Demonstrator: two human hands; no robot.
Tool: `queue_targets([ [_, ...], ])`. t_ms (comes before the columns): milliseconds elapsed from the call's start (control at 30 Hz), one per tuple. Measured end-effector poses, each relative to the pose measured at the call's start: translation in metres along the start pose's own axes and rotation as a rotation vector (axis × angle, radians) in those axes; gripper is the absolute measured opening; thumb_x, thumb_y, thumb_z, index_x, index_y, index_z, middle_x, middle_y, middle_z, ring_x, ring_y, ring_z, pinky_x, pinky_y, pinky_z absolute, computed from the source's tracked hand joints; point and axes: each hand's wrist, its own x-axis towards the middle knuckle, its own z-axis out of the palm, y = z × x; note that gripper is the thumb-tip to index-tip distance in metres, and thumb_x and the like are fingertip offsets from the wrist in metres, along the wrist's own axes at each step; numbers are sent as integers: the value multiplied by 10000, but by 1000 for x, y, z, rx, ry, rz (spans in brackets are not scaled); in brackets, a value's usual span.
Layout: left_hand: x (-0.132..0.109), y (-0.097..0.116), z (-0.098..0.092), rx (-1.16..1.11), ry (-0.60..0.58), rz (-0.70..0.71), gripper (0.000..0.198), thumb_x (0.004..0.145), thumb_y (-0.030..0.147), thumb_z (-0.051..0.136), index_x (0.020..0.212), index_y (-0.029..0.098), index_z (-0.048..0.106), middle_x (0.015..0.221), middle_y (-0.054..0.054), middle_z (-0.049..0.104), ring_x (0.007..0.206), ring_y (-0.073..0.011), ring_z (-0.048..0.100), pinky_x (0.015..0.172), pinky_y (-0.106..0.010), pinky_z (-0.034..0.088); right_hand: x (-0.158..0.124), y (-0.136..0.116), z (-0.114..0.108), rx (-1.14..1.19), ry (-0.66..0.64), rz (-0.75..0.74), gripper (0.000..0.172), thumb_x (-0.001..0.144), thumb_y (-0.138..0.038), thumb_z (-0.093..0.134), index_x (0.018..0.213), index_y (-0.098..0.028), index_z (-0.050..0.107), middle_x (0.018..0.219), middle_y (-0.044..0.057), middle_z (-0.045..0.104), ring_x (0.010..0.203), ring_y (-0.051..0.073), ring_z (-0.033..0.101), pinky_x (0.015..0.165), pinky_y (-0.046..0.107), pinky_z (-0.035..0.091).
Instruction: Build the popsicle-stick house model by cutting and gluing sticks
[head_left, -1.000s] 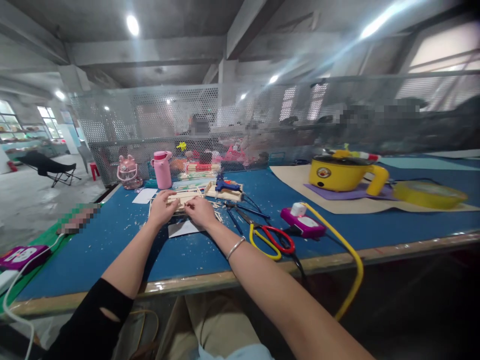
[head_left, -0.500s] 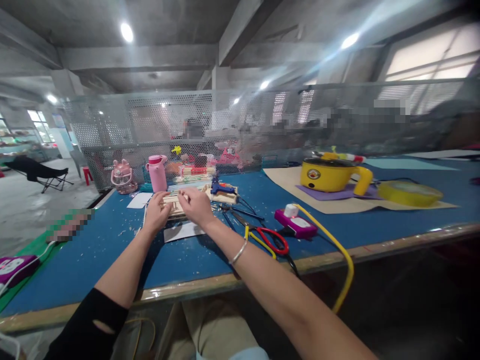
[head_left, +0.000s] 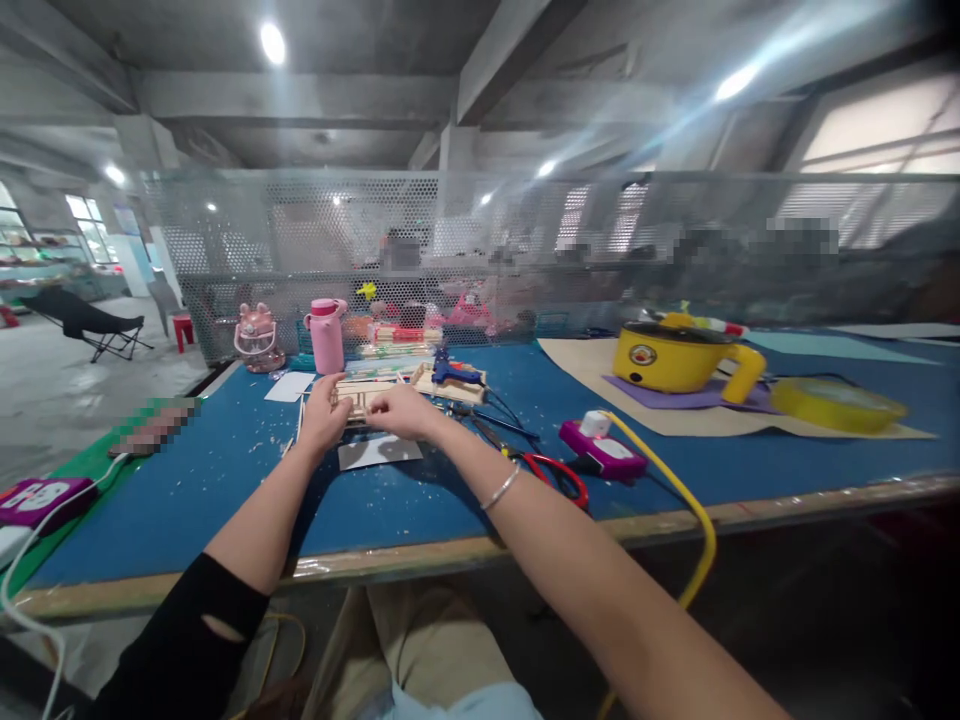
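A small model of pale wooden sticks (head_left: 360, 398) lies on the blue table between my hands. My left hand (head_left: 324, 418) grips its left side, thumb toward the middle. At the front right of the model, my right hand (head_left: 403, 412) has its fingers curled in a pinch; what is between the fingertips is too small to make out. A white sheet of paper (head_left: 380, 452) lies just in front of the model. Behind my right hand, a blue glue gun (head_left: 454, 370) rests on a wooden tray-like piece (head_left: 469, 392).
Pliers (head_left: 491, 437) and red-handled scissors (head_left: 574, 485) lie right of my forearm, near a purple power strip (head_left: 604, 450) with a yellow cable. Farther right stands a yellow electric pot (head_left: 667, 358). A pink bottle (head_left: 327, 340) and a clear pink jug (head_left: 256, 340) stand behind, before a mesh screen (head_left: 300, 220).
My right hand has come down from the model's top to its front right edge, fingers now more curled. My left hand stays at the left side. The whole view has shifted slightly.
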Motion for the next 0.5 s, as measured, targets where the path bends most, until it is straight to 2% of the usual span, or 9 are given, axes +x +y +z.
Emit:
queue_targets([
  [67, 0, -2, 1, -9, -8, -12, 416, 682, 166, 449, 1094, 131, 500, 1111, -108, 529, 1064, -207, 475, 942, -359, 366, -6, 15, 21, -20, 37, 113, 222, 716, -253, 477, 610, -141, 637, 485, -21, 517, 513, 82, 417, 487, 206, 222],
  [167, -1, -5, 3, 7, -22, 7, 447, 653, 151, 476, 1099, 130, 494, 1113, -109, 526, 1065, -210, 474, 948, -362, 362, -5, 24, 38, -46, 161, 195, 263, 762, -295, 446, 716, -161, 669, 610, 10, 614, 573, 100, 469, 504, 207, 234],
  [300, -2, -7, 6, 30, -19, 55, 499, 624, 146, 505, 1122, 114, 478, 1125, -121, 519, 1071, -218, 466, 955, -365, 355, 2, 22, 44, -72, 239, 215, 285, 796, -323, 422, 828, -194, 674, 743, 24, 659, 643, 109, 510, 554, 203, 268],
  [500, -2, -2, 2, 80, -33, 84, 499, 610, 143, 506, 1109, 133, 495, 1114, -112, 532, 1064, -219, 478, 936, -366, 371, 4, 25, 48, -44, 243, 218, 281, 789, -332, 436, 834, -203, 681, 733, 14, 660, 630, 105, 505, 558, 200, 268],
])
